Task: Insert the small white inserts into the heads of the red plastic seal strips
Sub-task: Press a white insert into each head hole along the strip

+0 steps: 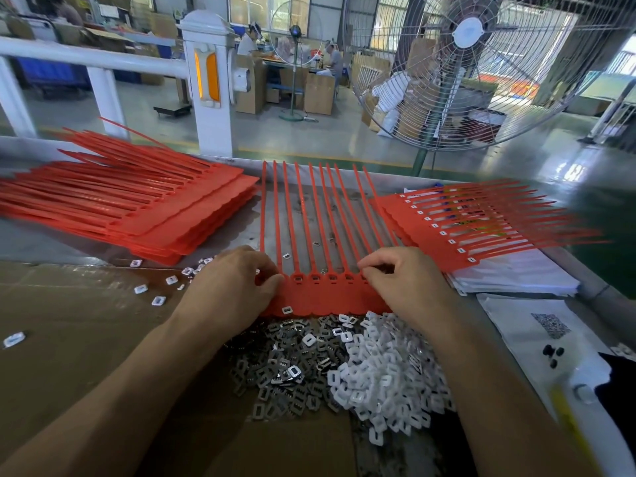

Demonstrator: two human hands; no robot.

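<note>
Fitting inserts into the red strip (327,297)
Left hand (234,287) and right hand (402,284) pinched its heads; next likely needed a white insert (378,370) from the pile below.

The seal strips (323,235) are solid red. The inserts (385,370) are white; the adjacent clips (275,366) are metallic grey. The cardboard (69,321) is brown.

Hidden, cropped, blurred

Left hand (230,287) and right hand (401,282) cover both ends of the red seal sheet (323,297); fingertip contents can't be made out. Right stack (481,222) tails smear, upper right. Printed code (550,325) unreadable. Dark object (619,383) cropped at right edge.
</note>
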